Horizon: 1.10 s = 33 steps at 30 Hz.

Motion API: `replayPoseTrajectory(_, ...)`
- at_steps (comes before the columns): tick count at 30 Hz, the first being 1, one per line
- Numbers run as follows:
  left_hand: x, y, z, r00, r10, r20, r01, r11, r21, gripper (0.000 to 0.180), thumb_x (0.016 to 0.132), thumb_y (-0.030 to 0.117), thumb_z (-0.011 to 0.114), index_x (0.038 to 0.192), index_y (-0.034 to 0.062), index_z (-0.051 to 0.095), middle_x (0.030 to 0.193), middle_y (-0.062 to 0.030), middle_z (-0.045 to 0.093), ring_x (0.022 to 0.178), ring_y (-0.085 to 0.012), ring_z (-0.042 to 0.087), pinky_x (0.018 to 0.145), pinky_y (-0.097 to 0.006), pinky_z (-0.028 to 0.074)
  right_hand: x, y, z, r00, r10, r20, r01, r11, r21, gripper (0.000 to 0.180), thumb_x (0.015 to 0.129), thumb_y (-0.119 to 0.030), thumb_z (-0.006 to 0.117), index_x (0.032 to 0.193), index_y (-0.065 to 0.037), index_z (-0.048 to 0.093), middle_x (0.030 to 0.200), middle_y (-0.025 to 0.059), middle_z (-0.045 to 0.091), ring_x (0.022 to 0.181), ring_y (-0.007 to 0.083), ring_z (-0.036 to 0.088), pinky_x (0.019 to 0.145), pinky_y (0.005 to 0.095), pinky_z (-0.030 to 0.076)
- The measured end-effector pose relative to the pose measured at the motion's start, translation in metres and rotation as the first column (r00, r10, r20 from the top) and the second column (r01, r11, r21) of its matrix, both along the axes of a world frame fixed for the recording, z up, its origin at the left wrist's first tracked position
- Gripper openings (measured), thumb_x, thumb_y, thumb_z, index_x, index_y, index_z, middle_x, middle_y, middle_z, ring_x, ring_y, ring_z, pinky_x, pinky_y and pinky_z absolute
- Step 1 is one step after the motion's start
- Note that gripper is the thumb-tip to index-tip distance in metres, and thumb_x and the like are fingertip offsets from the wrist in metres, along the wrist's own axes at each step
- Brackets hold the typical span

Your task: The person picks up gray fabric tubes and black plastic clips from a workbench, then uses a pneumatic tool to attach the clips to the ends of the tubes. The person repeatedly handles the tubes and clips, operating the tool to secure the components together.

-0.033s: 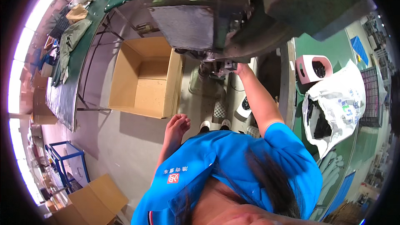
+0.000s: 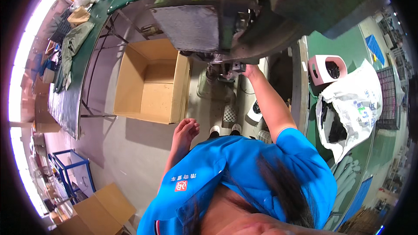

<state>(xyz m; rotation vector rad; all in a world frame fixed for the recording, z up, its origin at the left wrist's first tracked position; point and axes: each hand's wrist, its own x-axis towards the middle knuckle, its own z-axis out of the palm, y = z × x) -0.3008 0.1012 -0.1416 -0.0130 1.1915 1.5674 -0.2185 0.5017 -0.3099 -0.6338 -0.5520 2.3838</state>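
While the right hand (image 2: 250, 70) was positioned below the machine (image 2: 187, 26), its fingers were largely hidden; their opening and any hold could not be determined. The small metal block (image 2: 238, 66) was located immediately left of those fingers. The left hand (image 2: 186, 131) was half open, fingers loosely curled, visibly unloaded; the cardboard box (image 2: 156, 95) stood just beyond its fingertips.

A machine (image 2: 187, 26) is standing before the person (image 2: 244, 156). A box (image 2: 130, 72) is sitting on the floor (image 2: 130, 161) between it and the left bench (image 2: 98, 26). On the right bench (image 2: 337, 43), a tub (image 2: 323, 72) is standing just behind a bag (image 2: 365, 98).
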Motion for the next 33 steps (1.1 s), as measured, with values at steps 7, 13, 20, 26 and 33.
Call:
replayPoseTrajectory(7, 0.003, 0.048, -0.037, 0.898, -0.225, 0.378, 0.146, 0.963, 0.225, 0.029, 0.096, 0.027, 0.048, 0.11, 0.0034, 0.057, 0.112, -0.0112, 0.061, 0.106, -0.0238, 0.058, 0.093, -0.036, 0.046, 0.045, -0.104, 0.139, 0.995, -0.056, 0.087, 0.066, 0.991, -0.117, 0.025, 0.094, -0.014, 0.049, 0.097, 0.009, 0.058, 0.092, 0.0184, 0.064, 0.085, 0.0287, 0.063, 0.078, 0.035, 0.054)
replayPoseTrajectory(13, 0.062, 0.15, -0.028, 0.53, -0.516, 0.673, -0.061, 0.768, 0.637, 0.043, 0.097, 0.038, 0.04, 0.116, 0.0041, 0.058, 0.127, -0.0127, 0.055, 0.123, -0.0289, 0.046, 0.107, -0.042, 0.031, 0.082, -0.205, 0.192, 0.945, -0.225, 0.237, 0.057, 0.827, 0.559, 0.026, 0.098, -0.016, 0.045, 0.1, 0.004, 0.062, 0.095, 0.0131, 0.065, 0.088, 0.0211, 0.062, 0.081, 0.0302, 0.048)
replayPoseTrajectory(20, 0.122, 0.15, 0.005, 0.251, -0.536, 0.806, -0.013, 0.831, 0.557, 0.032, 0.096, 0.026, 0.041, 0.112, 0.0076, 0.062, 0.121, -0.0093, 0.06, 0.123, -0.0279, 0.047, 0.104, -0.04, 0.035, 0.134, -0.254, 0.226, 0.733, -0.655, 0.184, -0.077, 0.189, 0.979, 0.037, 0.101, -0.019, 0.034, 0.09, 0.004, 0.061, 0.106, 0.016, 0.061, 0.09, 0.024, 0.06, 0.084, 0.0311, 0.044)
replayPoseTrajectory(26, 0.132, 0.14, 0.036, 0.223, -0.688, 0.691, 0.05, 0.716, 0.697, 0.045, 0.096, 0.032, 0.044, 0.133, 0.0066, 0.045, 0.14, -0.0062, 0.045, 0.135, -0.0258, 0.034, 0.11, -0.04, 0.028, 0.156, -0.279, 0.245, 0.715, -0.677, 0.172, -0.012, 0.235, 0.972, 0.042, 0.102, -0.026, 0.026, 0.093, 0.003, 0.056, 0.121, 0.0194, 0.056, 0.092, 0.021, 0.055, 0.08, 0.0306, 0.044)
replayPoseTrajectory(33, 0.118, 0.132, 0.076, 0.128, -0.693, 0.709, 0.115, 0.721, 0.684, 0.057, 0.098, 0.042, 0.032, 0.14, 0.0036, 0.036, 0.143, -0.0103, 0.039, 0.132, -0.0223, 0.036, 0.111, -0.036, 0.025, 0.148, -0.285, 0.299, 0.704, -0.687, 0.181, 0.114, 0.361, 0.926, 0.022, 0.098, -0.011, 0.039, 0.091, 0.001, 0.056, 0.119, 0.0223, 0.055, 0.116, 0.0318, 0.05, 0.094, 0.0389, 0.043)
